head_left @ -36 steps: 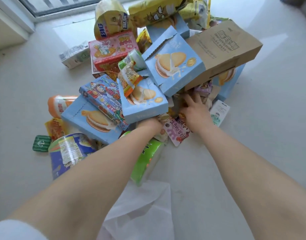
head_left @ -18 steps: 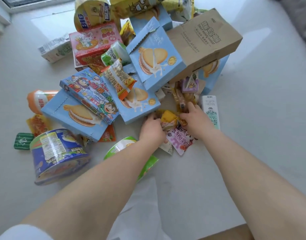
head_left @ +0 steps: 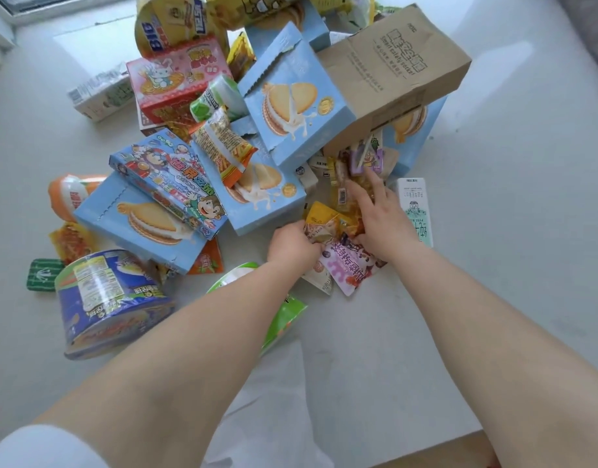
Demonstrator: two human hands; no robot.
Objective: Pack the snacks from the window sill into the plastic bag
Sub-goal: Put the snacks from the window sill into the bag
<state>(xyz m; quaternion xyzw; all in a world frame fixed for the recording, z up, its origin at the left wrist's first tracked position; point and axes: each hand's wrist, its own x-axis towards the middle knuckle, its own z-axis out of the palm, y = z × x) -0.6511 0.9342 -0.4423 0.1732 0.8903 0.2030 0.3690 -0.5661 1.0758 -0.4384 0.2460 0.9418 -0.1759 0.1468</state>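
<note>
A heap of snacks covers the white window sill. Between my hands lies a bunch of small sachets, yellow and pink among them. My left hand is curled on the left side of that bunch, fingers closed on the yellow sachets. My right hand presses on them from the right with fingers spread, over a pink sachet. A translucent plastic bag lies flat on the sill between my forearms, close to me.
Blue biscuit boxes and a brown paper bag are stacked behind the hands. A blue tub and a green packet lie at the near left. A slim white carton sits right of my right hand.
Both hands have drawn the small sachets together and a little toward me. My left hand has closed onto them. The view has tipped down and nearer the pile.
</note>
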